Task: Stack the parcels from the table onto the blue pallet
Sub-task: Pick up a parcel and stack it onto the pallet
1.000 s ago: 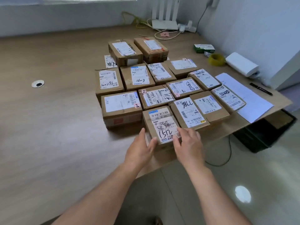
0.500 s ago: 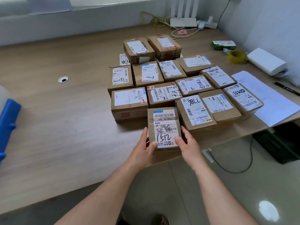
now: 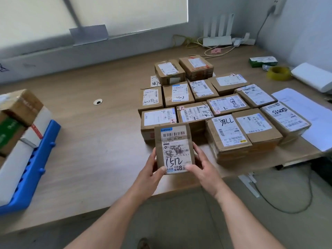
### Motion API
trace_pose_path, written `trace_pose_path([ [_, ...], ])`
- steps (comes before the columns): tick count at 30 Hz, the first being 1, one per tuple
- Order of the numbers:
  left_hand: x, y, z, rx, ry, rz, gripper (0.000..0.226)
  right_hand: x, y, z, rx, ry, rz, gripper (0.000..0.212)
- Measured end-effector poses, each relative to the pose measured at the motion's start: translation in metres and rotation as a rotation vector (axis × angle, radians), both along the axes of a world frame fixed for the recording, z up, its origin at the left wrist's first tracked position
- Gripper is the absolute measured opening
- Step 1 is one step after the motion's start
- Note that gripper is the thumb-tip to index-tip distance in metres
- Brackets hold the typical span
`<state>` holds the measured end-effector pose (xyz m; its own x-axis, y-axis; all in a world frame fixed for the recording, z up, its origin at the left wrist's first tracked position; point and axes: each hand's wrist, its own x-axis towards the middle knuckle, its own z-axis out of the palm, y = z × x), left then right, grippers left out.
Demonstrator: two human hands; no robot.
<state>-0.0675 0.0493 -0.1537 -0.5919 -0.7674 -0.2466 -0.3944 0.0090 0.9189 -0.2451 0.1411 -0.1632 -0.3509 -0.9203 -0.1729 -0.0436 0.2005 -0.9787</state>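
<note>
1. While the left hand [image 3: 151, 174] and the right hand [image 3: 203, 169] grip its two long sides, with thumbs curled onto the label, the small brown cardboard parcel marked 1512 [image 3: 174, 148] is held over the near edge of the light wooden bench [image 3: 100, 137], label facing up.
2. Just behind it, the other brown cardboard parcels [image 3: 197, 97] lie in close rows on the bench, touching one another, white labels up.
3. At the left end of the bench sits the blue plastic pallet [image 3: 30, 169], well apart from the held parcel. Brown, green and white boxes [image 3: 19, 108] are stacked on it.
4. White paper sheets [image 3: 305, 108] lie just right of the rows.
5. Toward the far right corner are a yellow tape roll [image 3: 278, 72], a green carton [image 3: 262, 61] and a white router with upright aerials [image 3: 217, 40].
</note>
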Motion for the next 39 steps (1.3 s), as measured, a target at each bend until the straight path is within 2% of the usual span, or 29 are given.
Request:
trace_pose_path([
  [13, 0.089, -0.003, 0.063, -0.209, 0.052, 0.232, 0.069, 0.071, -0.056, 0.032, -0.250, 0.035, 0.257, 0.078],
  [19, 0.127, -0.006, 0.081, -0.275, 0.042, 0.264, 0.063, 0.102, -0.072, 0.052, -0.344, 0.093, 0.281, 0.075],
  [24, 0.182, -0.015, 0.099, -0.304, 0.031, 0.331, 0.055, 0.150, -0.083, 0.069, -0.386, 0.058, 0.295, 0.071],
  [30, 0.262, -0.026, 0.115, -0.457, -0.088, 0.573, 0.056, 0.218, -0.103, 0.097, -0.400, 0.026, 0.338, 0.068],
  [34, 0.318, -0.036, 0.126, -0.606, -0.238, 0.640, 0.058, 0.269, -0.121, 0.120, -0.433, 0.002, 0.382, 0.071],
  [39, 0.387, -0.051, 0.136, -0.681, -0.385, 0.689, 0.066, 0.340, -0.144, 0.142, -0.477, -0.028, 0.441, 0.076],
])
